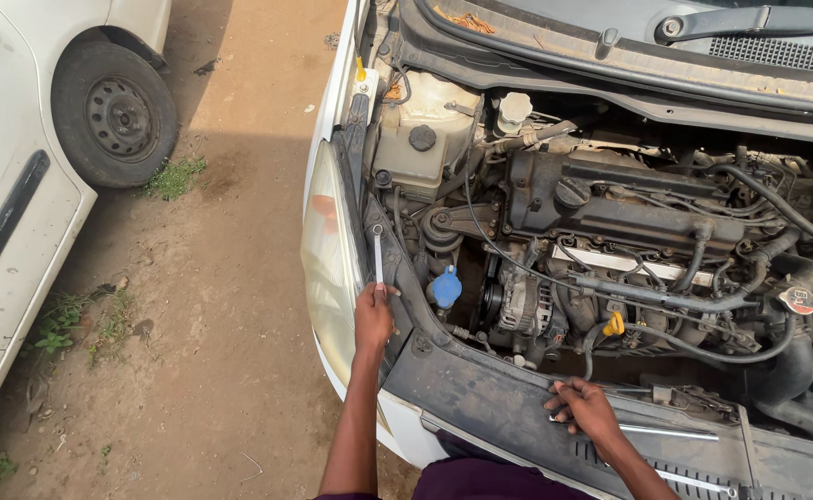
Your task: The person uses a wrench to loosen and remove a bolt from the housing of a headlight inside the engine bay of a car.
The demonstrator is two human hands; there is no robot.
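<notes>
At the front left corner of the open engine bay, your left hand [374, 318] grips a slim silver wrench [378, 255], its head set on a bolt beside the headlight [326, 250]. Just right sits a blue cap [445, 287]. Your right hand [584, 407] rests fingers-down, holding nothing, on the dusty front panel [481, 393]. 1 white car [18, 185] stands well apart.
</notes>
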